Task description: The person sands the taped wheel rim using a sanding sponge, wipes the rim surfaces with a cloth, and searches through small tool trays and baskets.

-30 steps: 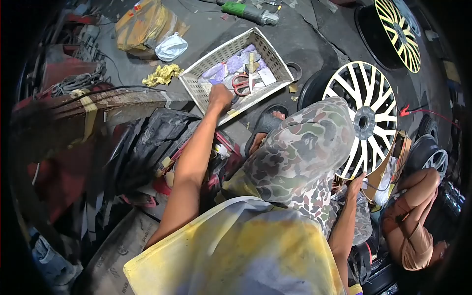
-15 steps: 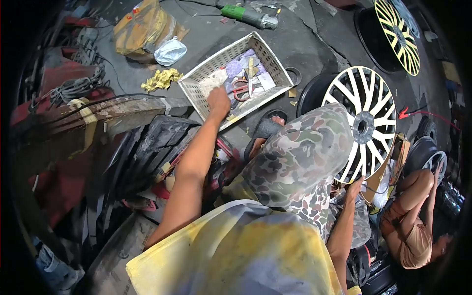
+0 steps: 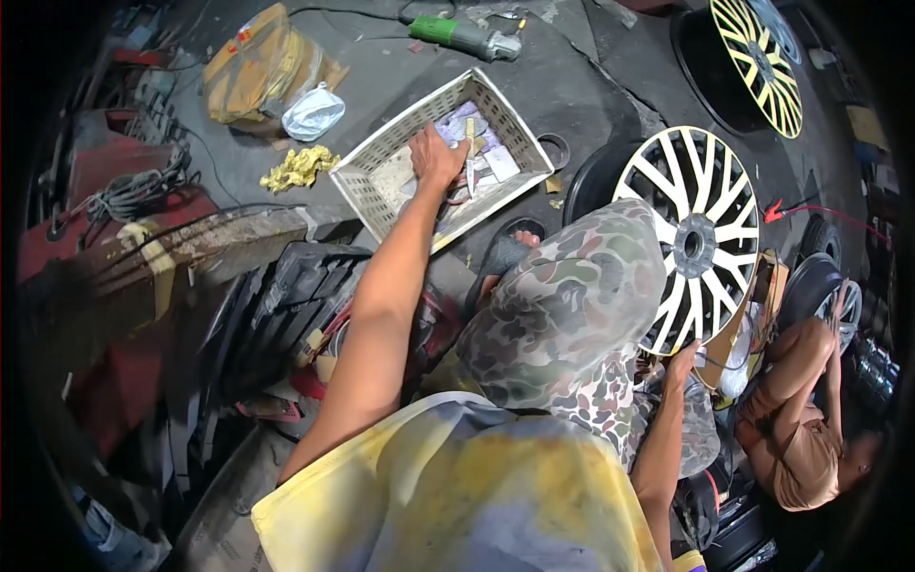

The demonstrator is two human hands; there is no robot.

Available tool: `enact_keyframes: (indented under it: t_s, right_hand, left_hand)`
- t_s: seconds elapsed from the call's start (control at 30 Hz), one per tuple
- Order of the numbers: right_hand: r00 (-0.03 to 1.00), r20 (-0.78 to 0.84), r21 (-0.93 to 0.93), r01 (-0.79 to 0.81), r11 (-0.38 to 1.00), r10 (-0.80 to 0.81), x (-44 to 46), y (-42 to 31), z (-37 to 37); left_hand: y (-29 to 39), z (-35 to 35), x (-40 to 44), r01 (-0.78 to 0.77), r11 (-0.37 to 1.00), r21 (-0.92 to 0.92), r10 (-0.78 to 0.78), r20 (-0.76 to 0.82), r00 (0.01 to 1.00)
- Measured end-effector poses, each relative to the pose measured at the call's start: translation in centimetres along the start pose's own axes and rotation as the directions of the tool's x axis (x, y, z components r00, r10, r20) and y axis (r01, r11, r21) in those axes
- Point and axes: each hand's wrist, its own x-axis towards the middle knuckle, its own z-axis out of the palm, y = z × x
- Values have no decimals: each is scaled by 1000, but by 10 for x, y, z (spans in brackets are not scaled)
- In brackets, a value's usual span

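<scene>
My left hand (image 3: 439, 158) reaches down into a dirty white plastic basket (image 3: 383, 153), its thumb spread away from the fingers. Beneath and around it lie a crumpled purple cloth (image 3: 477, 122), scissors with red handles, partly covered by the hand, and a white block (image 3: 500, 164). The fingertips are partly hidden, and I see nothing held in them. My right hand (image 3: 682, 362) grips the lower edge of an alloy wheel (image 3: 694, 243) with cream spokes and a dark hub, standing upright beside my camouflage-clad knee (image 3: 572, 286).
A green angle grinder (image 3: 462, 36) lies beyond the basket. Left of it are a taped cardboard box (image 3: 257, 76), a white plastic bag (image 3: 315, 112) and crumpled yellow material (image 3: 298, 169). Another wheel (image 3: 758, 65) stands at the back right. A person (image 3: 796, 419) crouches at right beside a grey wheel.
My left hand has moved farther into the basket, up and to the right, over the cloth and scissors, and its fingers have spread. My right hand stays at the wheel's edge.
</scene>
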Motion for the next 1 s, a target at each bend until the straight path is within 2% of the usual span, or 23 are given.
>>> enact_keyframes:
  t_s: [0.03,0.1,0.13,0.17,0.23,0.27,0.3,0.37,0.4,0.47,0.53,0.57,0.63,0.7,0.73,0.8,0.83,0.9,0.93,0.97,1.0]
  right_hand:
    - [999,8,18,31,999,-31,1,1,-1]
    - [999,17,70,-41,997,40,-2,-2,-3]
    - [999,-7,71,-41,997,42,2,3,-3]
    - [999,-27,71,-42,997,44,4,5,-1]
    - [999,-42,36,-19,999,21,11,16,1]
    - [998,-60,1,8,1000,-8,15,21,1]
    - [998,-56,0,8,1000,-8,14,19,2]
    - [998,-66,45,10,999,-7,10,16,4]
    - [999,-40,37,-30,999,32,2,5,2]
    - [999,-39,23,-15,1000,16,1,3,3]
    - [1000,-9,18,7,1000,-7,2,5,0]
    - [998,-33,-3,-55,998,55,4,6,0]
    - [1000,-4,88,-26,996,26,8,16,-1]
    - [999,28,127,-45,991,42,16,27,-2]
    - [998,22,128,-60,990,58,11,20,-1]
    - [994,13,56,-109,992,108,-4,-5,-1]
    - [994,16,57,-108,993,107,3,5,1]
    - [999,-34,175,-9,985,16,18,28,3]
    - [999,-33,194,-15,981,22,18,27,3]
    - [1000,-19,185,-14,983,18,17,26,2]
    - [999,37,212,-9,977,1,12,19,0]
  left_hand:
    - [7,8,4,-10,1000,-5,10,5,1000]
    - [21,20,4,100,995,-5,-100,-63,993]
    - [27,21,5,198,979,-49,-197,10,980]
    - [31,22,4,196,979,-46,-196,13,981]
    - [30,22,3,181,983,-13,-173,231,957]
    - [19,34,2,132,991,-33,-125,158,979]
    - [14,36,0,134,990,-31,-128,157,979]
    - [1,38,-8,-72,994,79,67,66,996]
    - [0,34,-11,-71,994,82,66,63,996]
    - [2,29,-18,-204,975,88,203,16,979]
    - [0,23,-18,-205,972,111,206,5,979]
    - [-3,19,-17,-204,970,134,207,-6,978]
    - [-17,11,-3,-177,973,149,180,-8,984]
    - [-44,4,17,-280,913,297,296,-9,955]
    - [-50,-4,18,-280,911,303,297,-11,955]
    - [-59,-23,11,-415,847,331,426,43,904]
    - [-58,-30,5,-413,847,333,425,41,904]
    - [-51,-44,-11,-383,897,222,397,-20,918]
    - [-44,-54,-22,-374,908,190,395,-87,915]
    - [-42,-63,-32,-359,913,196,381,-88,921]
    - [-43,-73,-43,-380,925,29,381,-37,924]
